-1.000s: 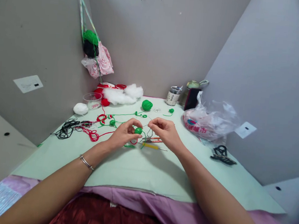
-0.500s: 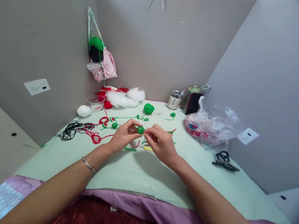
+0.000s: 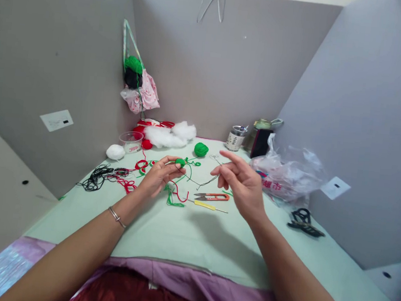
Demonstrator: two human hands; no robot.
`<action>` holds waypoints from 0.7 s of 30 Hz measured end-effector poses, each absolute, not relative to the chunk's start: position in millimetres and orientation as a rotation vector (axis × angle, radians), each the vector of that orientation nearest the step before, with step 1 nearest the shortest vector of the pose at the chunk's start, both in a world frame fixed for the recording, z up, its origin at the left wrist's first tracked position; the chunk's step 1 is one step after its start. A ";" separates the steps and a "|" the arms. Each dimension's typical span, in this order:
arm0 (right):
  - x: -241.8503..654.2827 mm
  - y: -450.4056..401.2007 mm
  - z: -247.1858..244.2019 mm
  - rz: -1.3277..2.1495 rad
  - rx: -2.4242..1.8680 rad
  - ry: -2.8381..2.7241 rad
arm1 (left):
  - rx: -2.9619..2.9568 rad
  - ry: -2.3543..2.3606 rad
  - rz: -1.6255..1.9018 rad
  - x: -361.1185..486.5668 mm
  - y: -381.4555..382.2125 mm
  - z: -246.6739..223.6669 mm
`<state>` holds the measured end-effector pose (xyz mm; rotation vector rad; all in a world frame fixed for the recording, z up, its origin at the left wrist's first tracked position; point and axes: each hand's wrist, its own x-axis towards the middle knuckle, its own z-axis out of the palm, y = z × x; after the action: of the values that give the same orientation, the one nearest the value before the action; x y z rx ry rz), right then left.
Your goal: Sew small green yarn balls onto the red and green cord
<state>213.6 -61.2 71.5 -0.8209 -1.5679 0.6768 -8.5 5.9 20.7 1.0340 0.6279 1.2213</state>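
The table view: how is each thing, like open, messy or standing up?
Small green ball: held in left hand
Dark thread: sagging towards right hand
Thread snips: blades apart
Yellow-handled crochet hook: lying flat
Green yarn ball: wound
Black yarn: tangled
Clear tub: open
Pen can: upright, open
Plastic bag: crumpled
Hair claw: can't tell if open
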 end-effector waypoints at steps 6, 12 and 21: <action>229.8 -66.0 85.6 1.036 -0.579 -1.365 | 0.964 0.790 1.301 -14.3 14.1 17.0; 234.3 -67.5 88.5 1.163 -0.460 -1.301 | 0.938 0.828 1.329 -17.3 15.4 16.2; 202.6 -61.9 65.0 0.827 -0.902 -1.647 | 1.063 0.642 1.220 -8.6 7.6 17.3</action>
<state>202.6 -61.9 65.0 -0.9017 -1.6470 0.8269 -8.6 7.6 17.3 1.0633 0.6424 1.2196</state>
